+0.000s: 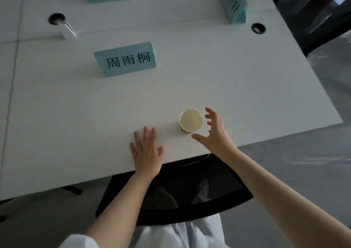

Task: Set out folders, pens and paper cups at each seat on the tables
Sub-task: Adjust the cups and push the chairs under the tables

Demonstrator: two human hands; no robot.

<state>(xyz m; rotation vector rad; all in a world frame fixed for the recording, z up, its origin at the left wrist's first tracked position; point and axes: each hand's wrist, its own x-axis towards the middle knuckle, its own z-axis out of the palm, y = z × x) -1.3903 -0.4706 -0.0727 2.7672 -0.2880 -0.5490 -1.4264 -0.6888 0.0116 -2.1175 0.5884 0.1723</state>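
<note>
Tan paper cup upright on white table; right hand spread beside it, holding nothing; left hand flat on tabletop.

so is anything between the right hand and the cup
Nothing visible. The right hand is open beside the cup, fingers spread just right of it, with only bare table in the gap.

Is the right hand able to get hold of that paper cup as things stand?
Probably yes: the right hand is open right beside the paper cup, fingers and thumb spread round it, nothing between them.
</note>
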